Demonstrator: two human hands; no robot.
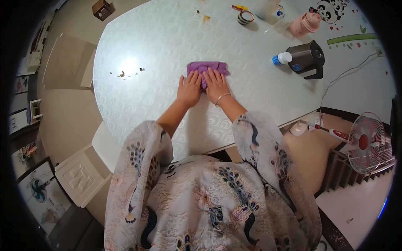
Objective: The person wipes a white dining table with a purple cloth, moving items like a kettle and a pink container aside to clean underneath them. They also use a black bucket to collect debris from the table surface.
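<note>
We press our left hand and right hand flat, fingers spread in an unclosed grip, on the purple cloth on the bench.

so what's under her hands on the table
A purple cloth lies flat under both hands: left hand at its near edge, right hand over it. The table beneath is covered.

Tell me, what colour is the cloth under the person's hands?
Purple; the cloth shows best in the head view, on the white table.
</note>
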